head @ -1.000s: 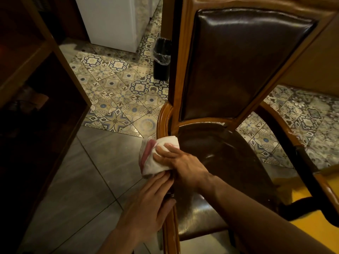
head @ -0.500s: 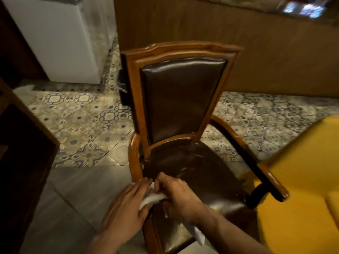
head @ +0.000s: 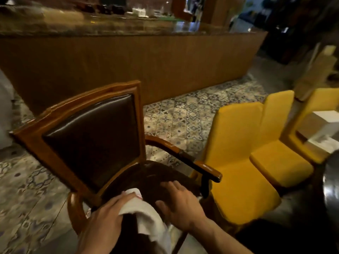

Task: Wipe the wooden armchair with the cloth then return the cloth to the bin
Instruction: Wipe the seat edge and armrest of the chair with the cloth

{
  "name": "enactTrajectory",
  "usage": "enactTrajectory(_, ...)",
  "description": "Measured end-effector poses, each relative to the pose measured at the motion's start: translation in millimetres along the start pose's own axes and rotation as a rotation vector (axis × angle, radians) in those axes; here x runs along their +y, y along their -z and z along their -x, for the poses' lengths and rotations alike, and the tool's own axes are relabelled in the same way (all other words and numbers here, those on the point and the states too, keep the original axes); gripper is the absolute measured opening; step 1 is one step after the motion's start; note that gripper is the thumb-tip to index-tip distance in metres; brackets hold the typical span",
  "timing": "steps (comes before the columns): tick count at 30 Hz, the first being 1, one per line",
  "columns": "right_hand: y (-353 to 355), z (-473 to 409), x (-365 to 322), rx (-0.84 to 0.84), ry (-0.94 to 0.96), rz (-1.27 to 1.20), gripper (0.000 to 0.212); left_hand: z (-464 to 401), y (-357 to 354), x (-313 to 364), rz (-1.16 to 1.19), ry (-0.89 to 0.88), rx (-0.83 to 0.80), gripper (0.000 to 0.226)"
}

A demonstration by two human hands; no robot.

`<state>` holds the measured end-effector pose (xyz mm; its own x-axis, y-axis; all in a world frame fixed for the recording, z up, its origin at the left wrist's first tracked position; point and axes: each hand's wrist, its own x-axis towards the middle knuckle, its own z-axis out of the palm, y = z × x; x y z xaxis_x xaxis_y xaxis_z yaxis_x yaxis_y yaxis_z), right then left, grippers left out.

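The left hand [head: 108, 220] pinches the white cloth [head: 145, 215], which hangs over the dark leather seat of the brown wooden armchair [head: 91, 136] near its front edge. The right hand [head: 180, 204] lies flat and open beside it, holding nothing. A yellow padded chair [head: 236, 162] stands just beside the right armrest; patterned floor tiles [head: 183, 121] lie bare behind.

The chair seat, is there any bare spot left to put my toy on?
Not much. The front of the armchair seat is crowded by the left hand, the cloth and the right hand. A bare strip lies between the hands and the backrest. The nearest yellow chair's seat is free.
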<state>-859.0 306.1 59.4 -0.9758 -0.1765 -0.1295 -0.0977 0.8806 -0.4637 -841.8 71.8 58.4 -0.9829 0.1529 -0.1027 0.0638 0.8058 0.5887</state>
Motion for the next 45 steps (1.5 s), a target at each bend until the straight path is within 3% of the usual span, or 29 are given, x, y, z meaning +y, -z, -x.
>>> enactTrajectory(3, 2.2, -12.0, 33.8, 0.029, -0.146, 0.071, 0.075, -30.6, -6.5, 16.3, -0.003, -0.022, 0.03, 0.09)
enactTrajectory(7, 2.1, -45.5, 85.4, 0.099, -0.266, 0.091, 0.08, -86.6, -22.2, 39.7, -0.053, -0.058, 0.045, 0.093)
enactTrajectory(17, -4.7, -164.5, 184.1, 0.087, -0.33, 0.065, 0.078, -233.0, -56.5, 58.9, -0.151, -0.073, 0.017, 0.079)
enactTrajectory(24, -22.2, -203.8, 204.1, 0.074, -0.235, 0.012, 0.072, -294.9, -107.9, 69.8, -0.19, -0.177, -0.051, 0.082)
enactTrajectory(28, -34.1, -221.2, 216.2, -0.052, -0.256, 0.083, 0.076, -319.8, -129.7, 67.1, -0.213, -0.286, -0.042, 0.084)
enactTrajectory(34, -50.8, -218.9, 220.1, -0.045, -0.218, 0.162, 0.111, -355.2, -165.0, 60.5, -0.263, -0.497, -0.079, 0.063)
enactTrajectory(40, -53.5, -217.4, 225.4, 0.022, -0.217, 0.126, 0.106, -373.1, -219.8, 41.3, -0.354, -0.522, -0.312, 0.096)
enactTrajectory(45, -60.8, -215.2, 222.5, -0.01, -0.223, 0.186, 0.103, -384.0, -209.9, 22.1, -0.39, -0.657, -0.3, 0.091)
